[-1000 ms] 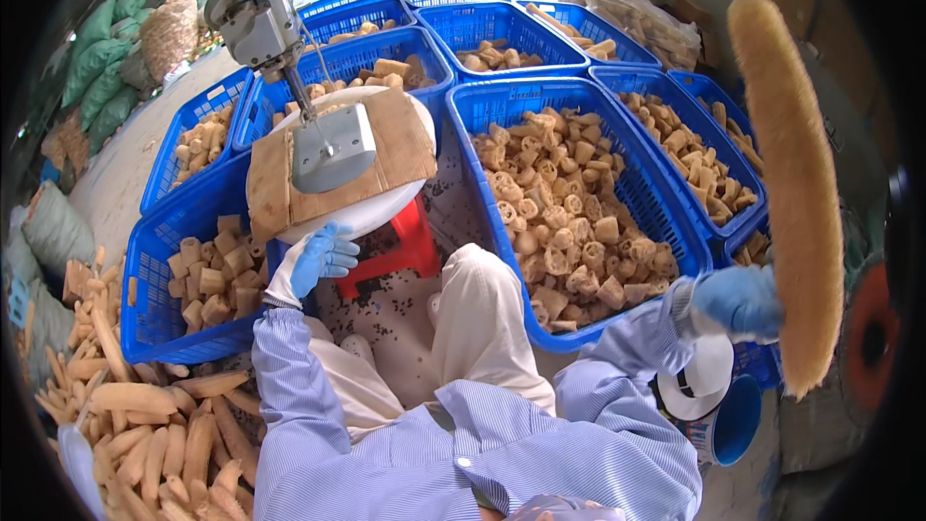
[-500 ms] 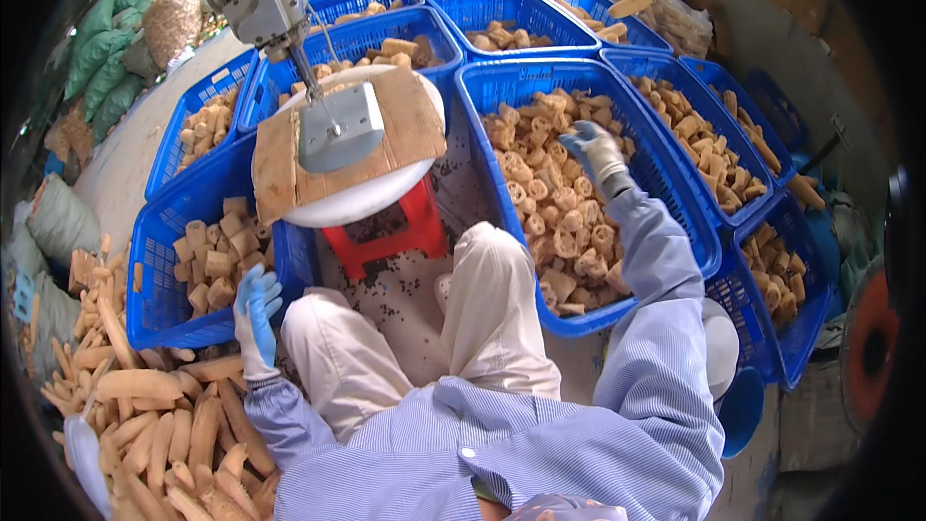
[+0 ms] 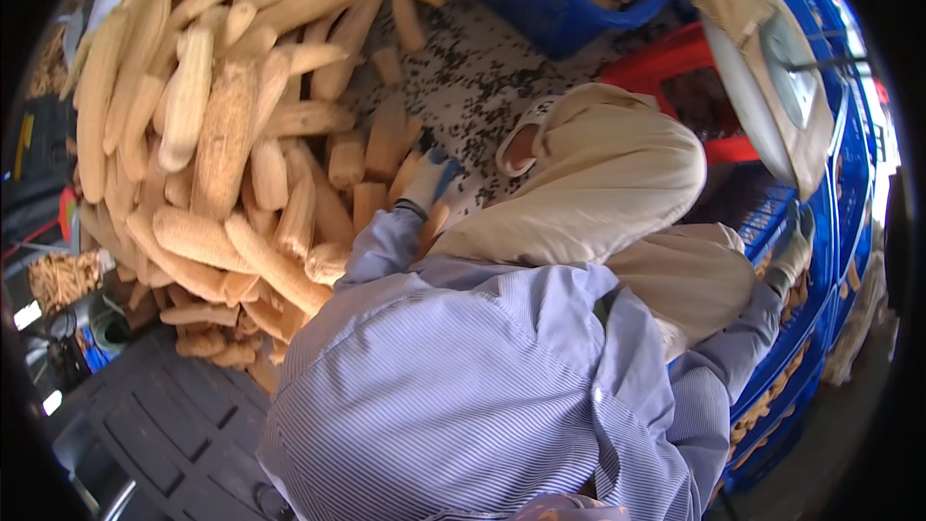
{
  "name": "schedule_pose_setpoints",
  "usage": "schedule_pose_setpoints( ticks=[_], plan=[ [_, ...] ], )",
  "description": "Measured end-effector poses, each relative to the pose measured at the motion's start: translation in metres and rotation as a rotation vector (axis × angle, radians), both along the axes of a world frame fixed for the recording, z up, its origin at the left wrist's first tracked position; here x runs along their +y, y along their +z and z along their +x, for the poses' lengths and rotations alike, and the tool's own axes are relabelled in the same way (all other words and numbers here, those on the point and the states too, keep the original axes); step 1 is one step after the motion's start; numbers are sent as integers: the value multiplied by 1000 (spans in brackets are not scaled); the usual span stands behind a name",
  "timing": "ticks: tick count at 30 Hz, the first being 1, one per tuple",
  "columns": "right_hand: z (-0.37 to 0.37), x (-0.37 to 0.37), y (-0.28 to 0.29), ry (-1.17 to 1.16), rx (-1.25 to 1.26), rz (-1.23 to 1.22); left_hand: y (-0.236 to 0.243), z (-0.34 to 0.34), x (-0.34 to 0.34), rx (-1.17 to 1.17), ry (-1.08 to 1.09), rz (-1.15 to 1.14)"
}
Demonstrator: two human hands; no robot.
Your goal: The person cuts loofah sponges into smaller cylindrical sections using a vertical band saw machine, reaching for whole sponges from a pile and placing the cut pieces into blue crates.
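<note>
Dried loofahs (image 3: 227, 125) lie in a big heap on my left, long whole ones mixed with shorter ones. My left hand (image 3: 424, 179), in a white glove with blue fingers, is down at the heap's right edge among shorter loofah pieces (image 3: 386, 140). Its fingers bend downward and are partly hidden, so whether they grip a piece does not show. On the far right my right hand (image 3: 794, 246), gloved too, is by a blue basket (image 3: 762, 222) of loofah pieces. Its fingers are stretched out, with nothing seen in them.
A machine plate with a cardboard-topped white table (image 3: 772, 68) stands at right above a red stool (image 3: 666, 68). Another blue basket (image 3: 540, 0) with cut pieces is at the top. Dark bits litter the floor (image 3: 473, 58). A dark grey slatted surface (image 3: 164, 425) is at lower left.
The view has swung left toward the loofah heap. My left hand has gone from beside the left basket to the heap. My right hand has drawn back from the loofah pieces in its basket.
</note>
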State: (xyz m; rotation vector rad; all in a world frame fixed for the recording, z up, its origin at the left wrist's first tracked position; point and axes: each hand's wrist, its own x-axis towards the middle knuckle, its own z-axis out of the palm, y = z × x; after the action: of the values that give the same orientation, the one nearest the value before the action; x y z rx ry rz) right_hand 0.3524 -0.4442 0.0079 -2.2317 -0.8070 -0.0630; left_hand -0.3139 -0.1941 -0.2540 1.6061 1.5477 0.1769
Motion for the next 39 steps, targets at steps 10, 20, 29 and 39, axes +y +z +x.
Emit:
schedule_pose_setpoints(
  ticks=[10, 20, 29, 39],
  plan=[
    [-50, 38, 31, -160, 223, 22, 15, 44, 89, 510, 206, 213],
    [-18, -3, 21, -237, 467, 169, -73, -41, 208, 291, 405, -258],
    [2, -39, 31, -418, 610, 180, -149, -70, 251, -60, 465, -398],
    [-48, -21, 50, -399, 59, 386, 8, 48, 154, -1741, 391, -364]
  ],
)
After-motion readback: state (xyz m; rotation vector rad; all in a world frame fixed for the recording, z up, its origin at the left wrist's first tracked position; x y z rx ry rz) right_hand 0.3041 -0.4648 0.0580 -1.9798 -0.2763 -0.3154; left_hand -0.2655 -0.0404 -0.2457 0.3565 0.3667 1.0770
